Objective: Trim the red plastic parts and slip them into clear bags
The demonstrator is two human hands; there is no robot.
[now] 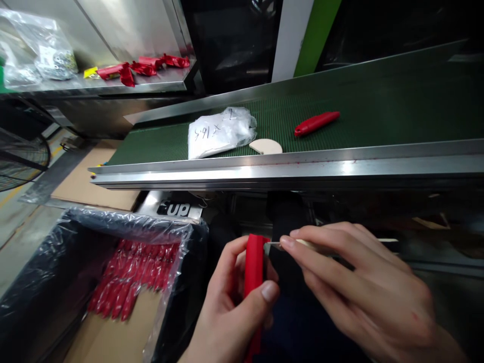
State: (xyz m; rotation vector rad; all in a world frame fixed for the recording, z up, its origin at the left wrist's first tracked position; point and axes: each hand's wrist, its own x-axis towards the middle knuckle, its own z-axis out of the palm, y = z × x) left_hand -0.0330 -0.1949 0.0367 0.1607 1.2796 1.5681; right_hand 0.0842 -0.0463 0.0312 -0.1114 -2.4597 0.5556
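My left hand [238, 297] is closed round a long red plastic part [254, 264], held upright below the conveyor's edge. In my right hand [359, 282] is a thin trimming knife with a pale handle [307, 244], pinched between thumb and fingers. Its narrow metal blade [274, 243] points left and meets the red part's right side near the top; the exact contact is too small to make out. My fingers hide much of the handle, and my left hand covers the middle of the part.
On the green conveyor belt [385, 111] lie another red part [316, 123], a white plastic bag [221, 132] and a cream disc piece [266, 146]. A lined black bin [185, 282] at left holds rows of red parts [132, 272]. Red pieces [145, 66] rest on a metal ledge.
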